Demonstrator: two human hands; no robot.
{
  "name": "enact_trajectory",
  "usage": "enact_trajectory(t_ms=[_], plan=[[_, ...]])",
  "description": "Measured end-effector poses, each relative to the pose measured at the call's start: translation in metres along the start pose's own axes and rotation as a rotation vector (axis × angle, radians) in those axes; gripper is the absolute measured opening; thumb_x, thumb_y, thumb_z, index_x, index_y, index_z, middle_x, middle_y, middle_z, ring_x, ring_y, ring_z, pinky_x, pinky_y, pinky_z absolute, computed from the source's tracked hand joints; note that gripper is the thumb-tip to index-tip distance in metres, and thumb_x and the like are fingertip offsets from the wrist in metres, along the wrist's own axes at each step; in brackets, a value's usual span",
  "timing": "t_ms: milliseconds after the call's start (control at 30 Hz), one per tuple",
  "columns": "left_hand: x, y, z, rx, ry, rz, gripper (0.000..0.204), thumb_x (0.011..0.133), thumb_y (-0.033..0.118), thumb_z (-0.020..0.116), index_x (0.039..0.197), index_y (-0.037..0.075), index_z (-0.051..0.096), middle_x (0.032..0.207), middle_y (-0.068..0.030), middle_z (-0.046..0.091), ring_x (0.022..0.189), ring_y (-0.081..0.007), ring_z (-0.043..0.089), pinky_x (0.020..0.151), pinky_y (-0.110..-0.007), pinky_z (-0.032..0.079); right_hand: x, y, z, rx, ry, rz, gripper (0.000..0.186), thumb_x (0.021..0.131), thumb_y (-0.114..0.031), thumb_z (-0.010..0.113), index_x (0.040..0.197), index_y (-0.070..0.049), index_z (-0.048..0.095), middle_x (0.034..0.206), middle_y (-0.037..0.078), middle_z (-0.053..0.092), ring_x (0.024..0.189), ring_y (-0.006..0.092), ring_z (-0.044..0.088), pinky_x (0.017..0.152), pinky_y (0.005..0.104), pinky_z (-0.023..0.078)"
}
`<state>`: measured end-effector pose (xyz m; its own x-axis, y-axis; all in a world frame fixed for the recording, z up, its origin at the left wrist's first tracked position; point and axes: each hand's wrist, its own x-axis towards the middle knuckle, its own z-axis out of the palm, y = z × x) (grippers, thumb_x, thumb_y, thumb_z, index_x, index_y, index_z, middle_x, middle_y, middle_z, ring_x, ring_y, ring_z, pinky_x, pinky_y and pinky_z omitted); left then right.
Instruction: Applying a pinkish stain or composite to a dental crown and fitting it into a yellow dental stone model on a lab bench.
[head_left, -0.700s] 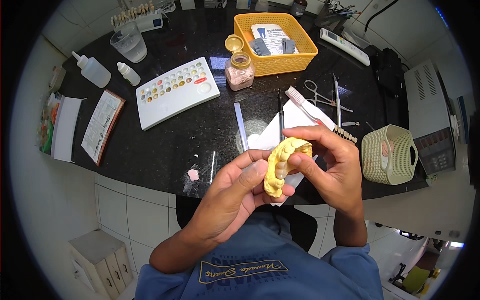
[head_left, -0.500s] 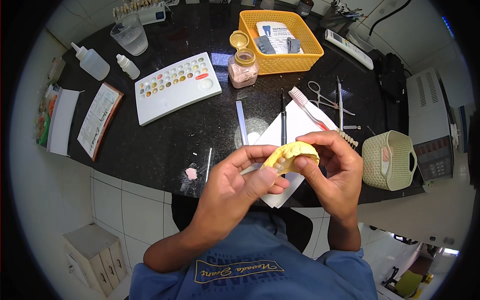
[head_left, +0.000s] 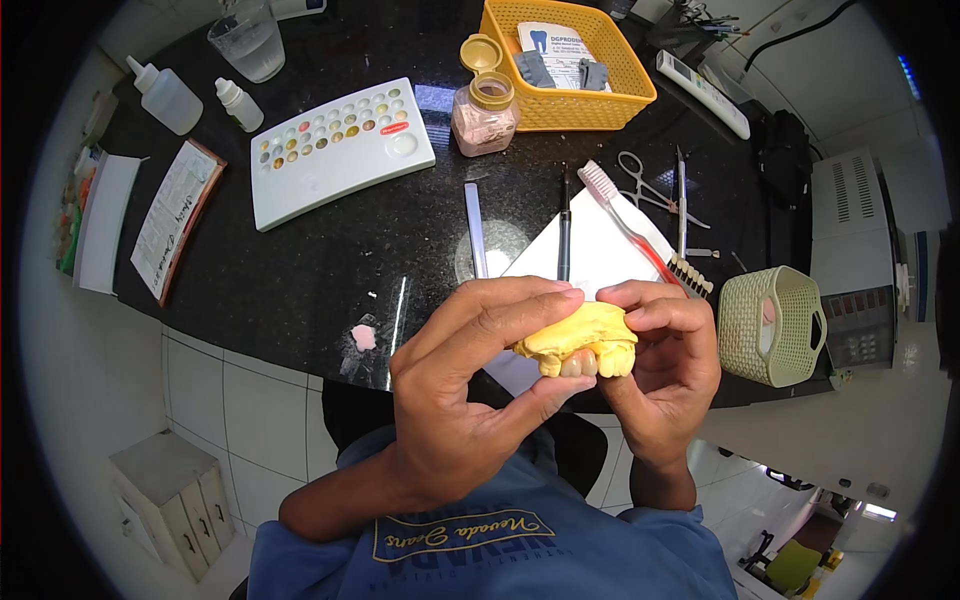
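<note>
Holds a yellow cast (head_left: 585,325) between the left hand (head_left: 455,385) and the right hand (head_left: 668,375), in front of the body, above the near part of the tabletop (head_left: 330,265) and over a white paper (head_left: 530,258). With the left hand, pinches the left side of the cast, with fingers along the top and thumb underneath. With the right hand, pinches the other side, with fingertips at the upper corner and thumb below; cannot tell the exact place of the hidden fingers. Keeps the teeth (head_left: 578,364) downward, with glossy greyish ones at the middle.

Beyond the hands, has a dark tool (head_left: 564,235) on the paper, with a bluish strip (head_left: 476,230) to its left. To its right, has a brush (head_left: 625,220), shade tabs (head_left: 690,277) and forceps (head_left: 655,193). Farther back, has a white palette (head_left: 345,188) and an open jar (head_left: 484,128) just beside a yellow basket (head_left: 575,115). Near the left hand, has a pink lump (head_left: 364,337).
</note>
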<state>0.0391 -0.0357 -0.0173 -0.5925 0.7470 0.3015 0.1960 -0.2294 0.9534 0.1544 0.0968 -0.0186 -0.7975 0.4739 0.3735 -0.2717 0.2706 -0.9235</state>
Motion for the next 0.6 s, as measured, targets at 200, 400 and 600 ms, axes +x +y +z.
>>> enact_trajectory(t_ms=[200,400,600], plan=[[0.001,-0.001,-0.002,0.038,-0.018,0.058,0.044,0.069,-0.002,0.074,0.11,-0.003,0.059,0.113,-0.0165,0.053,0.106,-0.0217,0.055,0.09,-0.029,0.048,0.002,-0.003,-0.005,0.125,-0.06,0.061,0.042,0.072,0.001,0.072,0.105,0.002,0.046,0.114,0.02,0.048,0.109,0.0223,0.053,0.094,0.0323,0.046],[0.003,0.0,-0.004,0.086,-0.013,0.098,0.041,0.07,0.001,0.074,0.108,-0.002,0.06,0.11,-0.0161,0.055,0.104,-0.0223,0.057,0.087,-0.03,0.05,0.006,-0.003,-0.008,0.174,-0.107,0.096,0.05,0.072,-0.007,0.075,0.111,0.004,0.046,0.116,0.021,0.048,0.111,0.0231,0.052,0.095,0.0337,0.045],[0.005,0.004,-0.007,0.074,-0.029,0.084,0.04,0.07,0.0,0.074,0.107,-0.002,0.061,0.108,-0.0159,0.057,0.101,-0.021,0.058,0.084,-0.028,0.05,0.007,-0.005,-0.01,0.229,-0.137,0.105,0.05,0.073,-0.007,0.075,0.114,0.005,0.048,0.117,0.02,0.049,0.111,0.0235,0.053,0.095,0.0334,0.045]])
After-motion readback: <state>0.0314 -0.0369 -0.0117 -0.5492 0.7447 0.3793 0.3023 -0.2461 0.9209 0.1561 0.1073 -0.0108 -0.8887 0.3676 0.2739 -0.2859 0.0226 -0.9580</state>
